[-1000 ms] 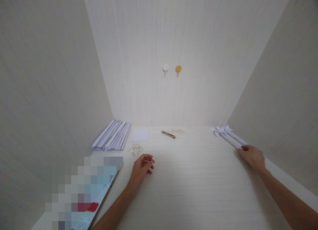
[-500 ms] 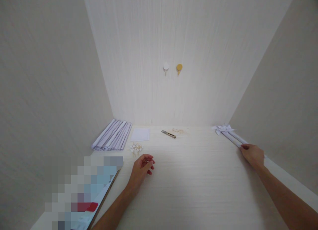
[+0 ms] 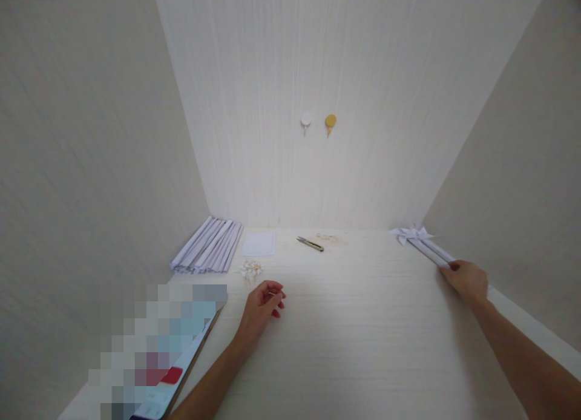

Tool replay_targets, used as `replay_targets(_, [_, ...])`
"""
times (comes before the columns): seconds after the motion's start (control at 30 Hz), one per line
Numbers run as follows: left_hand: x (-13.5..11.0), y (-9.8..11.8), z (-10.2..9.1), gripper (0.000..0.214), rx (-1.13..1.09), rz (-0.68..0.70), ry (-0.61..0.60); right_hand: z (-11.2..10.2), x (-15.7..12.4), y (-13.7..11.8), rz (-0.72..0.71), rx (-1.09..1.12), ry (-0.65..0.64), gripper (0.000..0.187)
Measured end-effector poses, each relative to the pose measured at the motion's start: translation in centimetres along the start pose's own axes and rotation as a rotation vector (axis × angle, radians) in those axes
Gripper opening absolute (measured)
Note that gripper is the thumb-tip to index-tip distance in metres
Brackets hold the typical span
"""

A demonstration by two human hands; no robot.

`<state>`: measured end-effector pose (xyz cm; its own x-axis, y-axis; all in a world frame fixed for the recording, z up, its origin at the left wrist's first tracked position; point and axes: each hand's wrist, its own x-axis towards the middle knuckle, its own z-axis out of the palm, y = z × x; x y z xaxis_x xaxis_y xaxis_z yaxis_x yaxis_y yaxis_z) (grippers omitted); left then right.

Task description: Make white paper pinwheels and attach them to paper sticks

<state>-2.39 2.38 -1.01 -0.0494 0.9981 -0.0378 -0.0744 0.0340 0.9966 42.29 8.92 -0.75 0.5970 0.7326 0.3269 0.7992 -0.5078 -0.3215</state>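
My right hand (image 3: 466,279) lies at the right side of the table, fingers curled on the near end of a bundle of rolled white paper sticks (image 3: 430,250) that runs along the right wall. A white paper pinwheel (image 3: 411,233) sits at the far end of that bundle. My left hand (image 3: 264,303) rests on the tabletop left of centre, fingers loosely curled with nothing visible in them. Just beyond it lies a small cluster of white-and-gold pieces (image 3: 250,269).
A stack of folded white paper strips (image 3: 207,246) lies at the back left, with a white paper square (image 3: 258,244) beside it. Small snips (image 3: 310,244) and pale scraps (image 3: 327,238) lie near the back wall. Two round hooks (image 3: 318,122) are on the wall. A blurred-out item (image 3: 172,353) fills the near left.
My right hand has slid slightly right and farther along the paper sticks. The left hand has stayed put; the view shifted a little.
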Motion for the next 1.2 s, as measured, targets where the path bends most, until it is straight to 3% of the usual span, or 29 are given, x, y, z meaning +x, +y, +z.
replay_targets(0.17, [0.1,-0.1,0.0,0.018,-0.015,-0.007,-0.017,-1.1,-1.0,-2.1,-0.070,0.050,0.084,0.021])
replay_targets(0.23, [0.1,-0.1,0.1,0.018,-0.012,-0.006,-0.029,-1.2,-2.1,-4.0,-0.195,0.165,0.074,0.015])
replay_targets(0.3, [0.2,-0.1,0.1,0.017,-0.002,0.000,-0.034,-1.2,-4.3,-6.5,-0.200,0.359,0.015,0.013])
replay_targets(0.43, [0.2,-0.2,0.1,0.016,0.000,0.007,-0.049,-1.9,-12.1,-12.1,-0.304,0.886,-0.423,0.025])
replay_targets(0.57, [0.1,-0.3,0.0,0.013,0.010,0.013,-0.062,-2.8,-20.5,-16.1,-0.534,1.058,-0.723,0.029])
replay_targets(0.67, [0.1,-0.4,0.0,0.013,0.020,0.022,-0.066,-2.6,-24.0,-17.1,-0.633,1.094,-0.856,0.027])
replay_targets(0.77, [0.1,-0.5,0.0,0.014,0.024,0.028,-0.066,-1.9,-25.0,-17.0,-0.680,1.088,-0.831,0.027])
replay_targets(1.07, [-0.1,-0.7,0.3,0.016,0.113,0.051,-0.081,-1.6,-24.6,-16.9,-0.630,1.159,-0.842,0.027])
replay_targets(1.2, [1.0,0.1,0.0,0.014,0.272,0.034,-0.094,-1.3,-24.5,-16.9,-0.588,1.140,-0.873,0.023])
